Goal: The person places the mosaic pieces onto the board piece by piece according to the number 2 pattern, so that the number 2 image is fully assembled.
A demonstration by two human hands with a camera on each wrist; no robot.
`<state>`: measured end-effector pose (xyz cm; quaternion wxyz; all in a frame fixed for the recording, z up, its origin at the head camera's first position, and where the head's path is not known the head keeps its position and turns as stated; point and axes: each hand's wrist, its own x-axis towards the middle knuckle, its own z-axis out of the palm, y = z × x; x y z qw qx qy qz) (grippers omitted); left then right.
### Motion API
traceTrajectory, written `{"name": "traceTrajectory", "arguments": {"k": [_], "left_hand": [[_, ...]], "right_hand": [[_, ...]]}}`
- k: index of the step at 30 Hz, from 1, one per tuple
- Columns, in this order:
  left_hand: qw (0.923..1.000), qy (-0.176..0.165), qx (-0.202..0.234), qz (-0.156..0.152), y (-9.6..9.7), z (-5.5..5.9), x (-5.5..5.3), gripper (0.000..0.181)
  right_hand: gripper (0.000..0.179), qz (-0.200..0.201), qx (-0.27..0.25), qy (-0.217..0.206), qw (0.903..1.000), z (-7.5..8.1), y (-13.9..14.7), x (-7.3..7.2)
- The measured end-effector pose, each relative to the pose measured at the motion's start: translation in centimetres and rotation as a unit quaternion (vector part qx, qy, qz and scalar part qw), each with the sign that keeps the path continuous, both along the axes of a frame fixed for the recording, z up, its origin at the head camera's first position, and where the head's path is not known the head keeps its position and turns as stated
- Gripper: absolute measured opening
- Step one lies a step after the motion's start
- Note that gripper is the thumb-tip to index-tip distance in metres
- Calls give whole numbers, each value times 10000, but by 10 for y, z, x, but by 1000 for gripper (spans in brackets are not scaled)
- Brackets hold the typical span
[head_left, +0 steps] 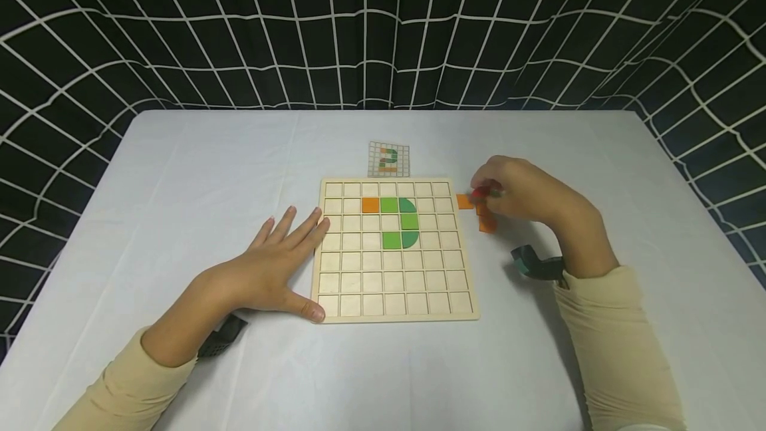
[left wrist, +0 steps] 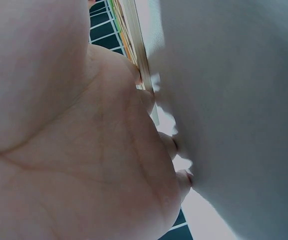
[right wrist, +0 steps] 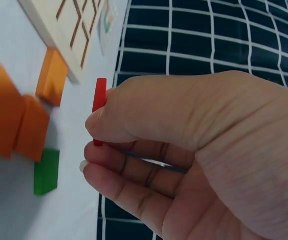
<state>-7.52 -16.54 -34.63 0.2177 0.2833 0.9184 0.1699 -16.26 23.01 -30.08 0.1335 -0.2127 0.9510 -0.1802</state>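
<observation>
While the left hand, fingers spread, touches the pale gridded board, the right hand, to its right, pinches a red piece (bright, thin, smooth-sided).

Board on surface, roughly mid-width. Card just behind board's far edge. On board, six set tiles: three along second row from back, one below its right end, two in fourth row. Left hand at board's left edge, thumb at near corner. Right of board: loose tiles; right hand over them, tile between thumb and finger. Curtain behind surface.
</observation>
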Motion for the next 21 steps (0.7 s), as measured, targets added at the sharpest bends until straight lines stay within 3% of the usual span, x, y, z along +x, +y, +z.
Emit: {"name": "traceTrajectory", "arguments": {"k": [9,21], "left_hand": [[10000,4,18,-14,1,-1,0,136],[10000,15,56,-5,0,1,0,135]], "right_hand": [[30,142,-77,-251,9996,3,-19,9],[27,1027,-178,268,9942,-6,-40,16]]}}
